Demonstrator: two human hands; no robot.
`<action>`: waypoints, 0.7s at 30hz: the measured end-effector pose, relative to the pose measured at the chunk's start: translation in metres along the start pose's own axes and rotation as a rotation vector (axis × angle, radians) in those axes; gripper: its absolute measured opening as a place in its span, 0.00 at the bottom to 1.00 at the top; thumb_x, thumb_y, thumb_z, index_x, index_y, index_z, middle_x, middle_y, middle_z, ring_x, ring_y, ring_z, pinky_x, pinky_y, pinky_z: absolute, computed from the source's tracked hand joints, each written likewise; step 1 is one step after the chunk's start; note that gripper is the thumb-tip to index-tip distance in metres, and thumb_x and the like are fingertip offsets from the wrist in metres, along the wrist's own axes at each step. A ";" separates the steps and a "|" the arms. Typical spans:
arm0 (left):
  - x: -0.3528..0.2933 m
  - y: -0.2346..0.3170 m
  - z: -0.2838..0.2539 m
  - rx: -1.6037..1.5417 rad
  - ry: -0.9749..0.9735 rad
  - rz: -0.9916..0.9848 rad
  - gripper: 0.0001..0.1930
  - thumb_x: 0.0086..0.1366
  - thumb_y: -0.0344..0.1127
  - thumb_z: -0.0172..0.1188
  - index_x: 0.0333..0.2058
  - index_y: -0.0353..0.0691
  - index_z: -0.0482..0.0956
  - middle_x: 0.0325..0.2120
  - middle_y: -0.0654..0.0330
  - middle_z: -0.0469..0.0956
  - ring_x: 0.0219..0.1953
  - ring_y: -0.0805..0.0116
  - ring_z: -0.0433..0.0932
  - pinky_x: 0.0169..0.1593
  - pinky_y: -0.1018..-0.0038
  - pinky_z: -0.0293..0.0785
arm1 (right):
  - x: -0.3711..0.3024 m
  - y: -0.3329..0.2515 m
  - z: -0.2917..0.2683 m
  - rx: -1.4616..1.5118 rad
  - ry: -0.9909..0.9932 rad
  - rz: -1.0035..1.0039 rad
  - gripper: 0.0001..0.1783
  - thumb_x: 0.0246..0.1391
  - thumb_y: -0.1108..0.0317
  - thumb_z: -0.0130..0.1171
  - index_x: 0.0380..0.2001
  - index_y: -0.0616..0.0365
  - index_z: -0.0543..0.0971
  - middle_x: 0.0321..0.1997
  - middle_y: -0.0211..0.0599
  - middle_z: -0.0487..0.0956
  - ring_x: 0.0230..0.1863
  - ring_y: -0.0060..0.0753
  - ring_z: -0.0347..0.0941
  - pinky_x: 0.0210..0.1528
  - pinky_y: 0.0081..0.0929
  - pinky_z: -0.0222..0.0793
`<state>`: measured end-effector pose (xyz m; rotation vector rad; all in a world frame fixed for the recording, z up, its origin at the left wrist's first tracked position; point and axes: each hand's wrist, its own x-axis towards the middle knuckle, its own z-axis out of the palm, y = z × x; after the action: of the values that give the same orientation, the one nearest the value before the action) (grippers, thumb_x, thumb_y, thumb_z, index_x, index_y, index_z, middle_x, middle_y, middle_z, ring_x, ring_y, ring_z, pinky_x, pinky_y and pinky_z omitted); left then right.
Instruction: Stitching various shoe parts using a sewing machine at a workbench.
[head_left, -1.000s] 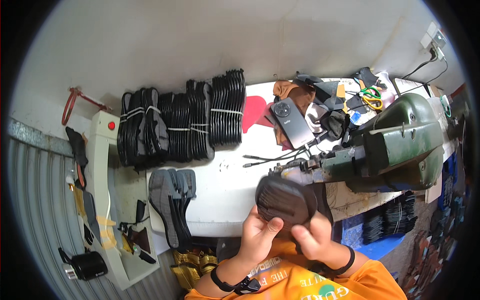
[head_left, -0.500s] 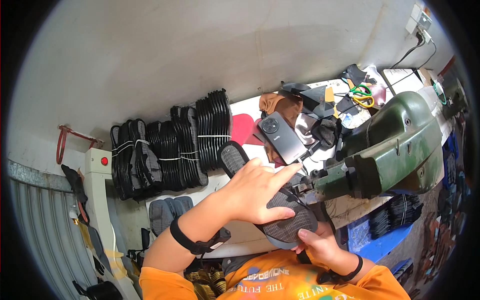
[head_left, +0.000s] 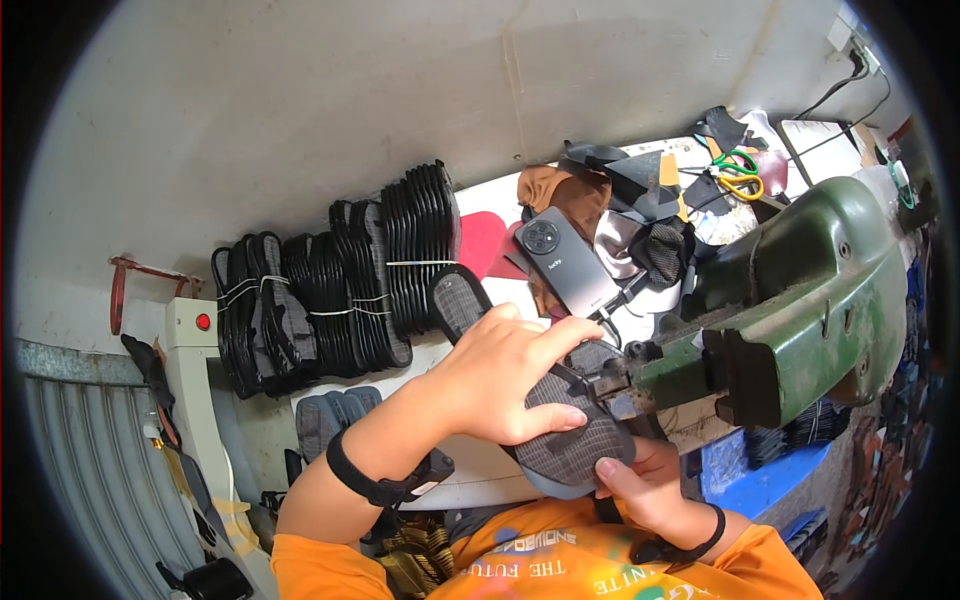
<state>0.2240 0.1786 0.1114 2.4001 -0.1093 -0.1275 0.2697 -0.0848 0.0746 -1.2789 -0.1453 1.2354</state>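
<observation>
A grey checked shoe insole [head_left: 575, 452] with black edging slants across the middle, its far end near the stacks and its edge at the working head of a green sewing machine [head_left: 800, 340]. My left hand [head_left: 500, 375] lies over its middle, thumb pressed on the checked face and fingers toward the machine head. At the near end, my right hand [head_left: 645, 485] pinches the rim, thumb on top and fingers partly hidden beneath. A black strip hangs below that end. Just beyond my left hand a grey smartphone [head_left: 567, 262] rests on fabric scraps.
Tied stacks of black-edged insoles [head_left: 340, 290] stand along the wall, with grey pieces [head_left: 335, 415] nearer me. Scissors [head_left: 740, 185] with green and yellow handles lie among scraps at the back. A blue bin [head_left: 745, 475] sits below right. A post with a red button [head_left: 203, 321] stands left.
The whole view has shifted slightly, the machine appearing a little farther right and the stacks farther left. Both hands keep their grip on the insole, with almost no movement.
</observation>
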 end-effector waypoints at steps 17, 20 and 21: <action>-0.030 -0.011 0.006 -0.052 0.265 -0.119 0.19 0.55 0.47 0.68 0.40 0.41 0.80 0.31 0.54 0.82 0.37 0.51 0.81 0.43 0.65 0.68 | 0.036 -0.009 0.025 -0.260 0.212 -0.228 0.21 0.55 0.70 0.66 0.09 0.65 0.78 0.12 0.34 0.76 0.10 0.22 0.71 0.14 0.20 0.68; -0.040 -0.005 0.013 -0.069 0.335 -0.180 0.19 0.57 0.46 0.67 0.40 0.39 0.79 0.28 0.51 0.81 0.33 0.48 0.81 0.38 0.64 0.70 | 0.036 -0.008 0.030 -0.180 0.278 -0.200 0.20 0.56 0.70 0.68 0.12 0.66 0.82 0.12 0.31 0.78 0.12 0.20 0.72 0.16 0.19 0.67; -0.043 -0.002 0.015 -0.064 0.338 -0.182 0.19 0.57 0.46 0.67 0.40 0.39 0.79 0.28 0.51 0.81 0.33 0.48 0.81 0.38 0.64 0.70 | 0.037 -0.007 0.030 -0.165 0.298 -0.209 0.20 0.56 0.70 0.68 0.12 0.67 0.82 0.13 0.32 0.77 0.13 0.21 0.73 0.15 0.21 0.69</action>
<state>0.1801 0.1747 0.1013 2.3284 0.2658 0.1880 0.2685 -0.0371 0.0721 -1.5342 -0.1630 0.8580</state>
